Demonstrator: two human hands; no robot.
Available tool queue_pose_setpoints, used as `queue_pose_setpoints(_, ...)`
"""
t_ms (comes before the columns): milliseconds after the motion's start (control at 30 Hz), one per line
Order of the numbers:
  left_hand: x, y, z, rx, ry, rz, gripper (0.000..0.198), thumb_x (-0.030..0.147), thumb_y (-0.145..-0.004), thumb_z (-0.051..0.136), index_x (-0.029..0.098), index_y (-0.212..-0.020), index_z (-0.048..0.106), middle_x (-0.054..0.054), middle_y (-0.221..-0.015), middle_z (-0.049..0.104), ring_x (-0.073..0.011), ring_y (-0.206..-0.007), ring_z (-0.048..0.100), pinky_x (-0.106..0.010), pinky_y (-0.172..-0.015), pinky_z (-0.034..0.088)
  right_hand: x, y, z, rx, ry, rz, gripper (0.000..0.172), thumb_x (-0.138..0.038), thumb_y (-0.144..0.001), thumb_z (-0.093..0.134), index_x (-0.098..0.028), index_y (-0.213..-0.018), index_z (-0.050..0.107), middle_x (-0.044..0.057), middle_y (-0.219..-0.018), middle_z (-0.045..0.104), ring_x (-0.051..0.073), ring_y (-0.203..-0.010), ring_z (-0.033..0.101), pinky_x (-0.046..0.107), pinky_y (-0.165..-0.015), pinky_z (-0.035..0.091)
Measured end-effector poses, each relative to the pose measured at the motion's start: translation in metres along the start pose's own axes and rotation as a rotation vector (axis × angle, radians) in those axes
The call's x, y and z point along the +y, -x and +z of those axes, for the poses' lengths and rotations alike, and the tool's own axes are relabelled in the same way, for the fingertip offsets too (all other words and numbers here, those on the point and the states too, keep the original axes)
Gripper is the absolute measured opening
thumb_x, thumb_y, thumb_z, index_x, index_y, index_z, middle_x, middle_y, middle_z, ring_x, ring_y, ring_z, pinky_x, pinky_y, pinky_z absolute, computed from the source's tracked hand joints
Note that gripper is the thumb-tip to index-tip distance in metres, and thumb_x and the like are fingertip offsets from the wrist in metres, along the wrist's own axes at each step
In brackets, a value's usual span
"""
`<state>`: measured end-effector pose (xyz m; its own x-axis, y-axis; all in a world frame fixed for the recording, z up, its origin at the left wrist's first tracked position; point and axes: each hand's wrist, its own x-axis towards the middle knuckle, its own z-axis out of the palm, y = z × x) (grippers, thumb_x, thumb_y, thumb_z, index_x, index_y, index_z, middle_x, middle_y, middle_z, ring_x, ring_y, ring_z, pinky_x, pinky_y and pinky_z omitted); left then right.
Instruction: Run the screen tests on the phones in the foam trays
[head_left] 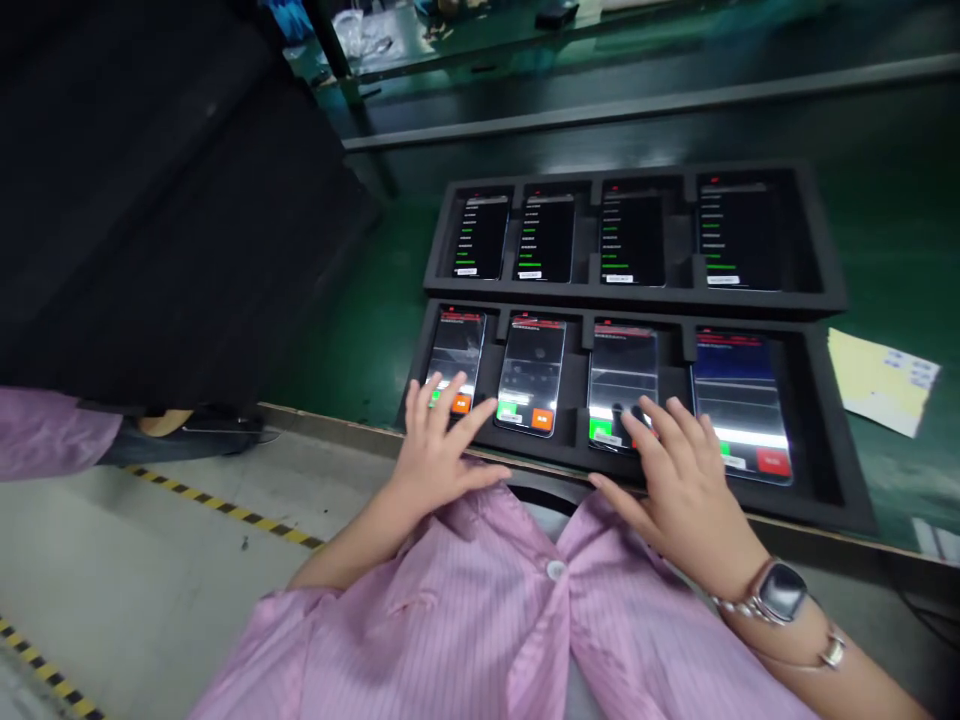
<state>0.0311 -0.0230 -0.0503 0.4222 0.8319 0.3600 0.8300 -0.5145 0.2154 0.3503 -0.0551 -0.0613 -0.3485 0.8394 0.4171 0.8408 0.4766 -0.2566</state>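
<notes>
Two black foam trays (637,302) lie one behind the other on the green bench, each with several phones in its slots. My left hand (442,440) has its fingers spread over the lower end of the leftmost front phone (459,350). Just right of it is a second front phone (534,360) with green and orange buttons lit. My right hand (679,470) is spread over the lower part of the third front phone (622,370), near the rightmost front phone (739,390). Whether the fingertips touch the glass, I cannot tell. Neither hand holds anything.
Phones in the back tray, such as the leftmost back phone (481,235), show dark screens with text lines. A yellow paper (881,380) with writing lies right of the trays. Black cloth (165,200) hangs at left. Another person's pink sleeve (56,435) shows below it.
</notes>
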Motion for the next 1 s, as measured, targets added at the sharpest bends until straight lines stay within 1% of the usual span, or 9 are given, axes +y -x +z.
queue_pose_setpoints(100, -0.02, 0.007, -0.011, 0.078, -0.006, -0.166, 0.058, 0.061, -0.1, 0.058, 0.018, -0.139, 0.059, -0.023, -0.156, 0.048, -0.0394, -0.15, 0.04, -0.066, -0.127, 0.022, -0.002, 0.0, 0.007, -0.033, 0.067, -0.029, 0.053, -0.052, -0.106, 0.053, -0.016, -0.145, 0.056, 0.024, -0.162, 0.04, 0.048, -0.153, 0.031, 0.077, -0.119, 0.029)
queue_pose_setpoints(200, -0.038, 0.018, -0.013, -0.028, 0.005, -0.307, 0.044, 0.05, -0.104, 0.053, 0.019, -0.135, 0.059, -0.02, -0.151, 0.056, -0.0353, -0.14, 0.054, -0.066, -0.127, 0.022, 0.001, 0.003, -0.002, -0.035, 0.059, 0.016, 0.056, -0.055, -0.106, 0.051, -0.017, -0.148, 0.054, 0.024, -0.162, 0.039, 0.047, -0.153, 0.032, 0.077, -0.12, 0.029)
queue_pose_setpoints(267, -0.045, 0.025, -0.008, -0.052, 0.049, -0.315, 0.049, 0.05, -0.104, 0.051, 0.018, -0.14, 0.054, -0.021, -0.152, 0.056, -0.0348, -0.14, 0.056, -0.065, -0.127, 0.025, 0.006, 0.01, -0.014, 0.023, 0.038, 0.095, 0.07, -0.056, -0.105, 0.054, -0.017, -0.161, 0.038, 0.026, -0.159, 0.042, 0.046, -0.153, 0.033, 0.075, -0.12, 0.03)
queue_pose_setpoints(367, -0.05, 0.031, 0.002, 0.038, 0.111, -0.317, 0.066, 0.054, -0.101, 0.053, 0.014, -0.152, 0.042, -0.025, -0.153, 0.054, -0.0348, -0.142, 0.055, -0.057, -0.121, 0.04, 0.018, 0.028, -0.032, 0.118, 0.098, 0.187, 0.087, -0.055, -0.103, 0.061, -0.013, -0.167, 0.021, 0.028, -0.157, 0.043, 0.046, -0.154, 0.031, 0.075, -0.121, 0.029)
queue_pose_setpoints(467, -0.052, 0.031, 0.008, 0.066, 0.13, -0.301, 0.062, 0.054, -0.102, 0.053, 0.014, -0.148, 0.047, -0.025, -0.153, 0.054, -0.0357, -0.142, 0.055, -0.054, -0.117, 0.046, 0.03, 0.048, -0.04, 0.133, 0.186, 0.226, 0.091, -0.056, -0.102, 0.062, -0.011, -0.168, 0.018, 0.03, -0.157, 0.043, 0.047, -0.154, 0.03, 0.075, -0.121, 0.029)
queue_pose_setpoints(533, -0.052, 0.03, 0.007, 0.019, 0.109, -0.279, 0.049, 0.052, -0.103, 0.051, 0.017, -0.137, 0.059, -0.022, -0.154, 0.053, -0.0366, -0.142, 0.054, -0.054, -0.116, 0.046, 0.036, 0.057, -0.04, 0.084, 0.231, 0.248, 0.081, -0.056, -0.103, 0.059, -0.015, -0.166, 0.029, 0.029, -0.159, 0.042, 0.048, -0.154, 0.03, 0.077, -0.12, 0.028)
queue_pose_setpoints(667, -0.048, 0.024, 0.0, 0.014, 0.064, -0.26, 0.049, 0.053, -0.103, 0.052, 0.017, -0.136, 0.06, -0.022, -0.152, 0.053, -0.0377, -0.143, 0.051, -0.058, -0.118, 0.041, 0.037, 0.059, -0.036, 0.021, 0.26, 0.265, 0.057, -0.061, -0.106, 0.048, -0.023, -0.148, 0.057, 0.023, -0.164, 0.038, 0.051, -0.153, 0.03, 0.079, -0.118, 0.027)
queue_pose_setpoints(800, -0.03, 0.006, -0.007, 0.086, 0.038, -0.157, 0.054, 0.054, -0.101, 0.059, 0.018, -0.141, 0.057, -0.022, -0.155, 0.05, -0.0396, -0.152, 0.037, -0.063, -0.123, 0.032, 0.03, 0.035, -0.036, 0.049, 0.161, 0.266, 0.066, -0.066, -0.105, 0.046, -0.02, -0.152, 0.052, 0.024, -0.158, 0.046, 0.047, -0.153, 0.033, 0.072, -0.122, 0.026)
queue_pose_setpoints(1000, 0.0, -0.037, 0.004, 0.029, 0.033, 0.033, 0.048, 0.057, -0.101, 0.061, 0.023, -0.135, 0.067, -0.017, -0.157, 0.05, -0.0409, -0.154, 0.032, -0.066, -0.127, 0.023, 0.02, -0.006, -0.016, 0.049, 0.1, 0.097, 0.059, -0.057, -0.108, 0.046, -0.015, -0.149, 0.051, 0.022, -0.147, 0.058, 0.043, -0.148, 0.043, 0.069, -0.125, 0.023)
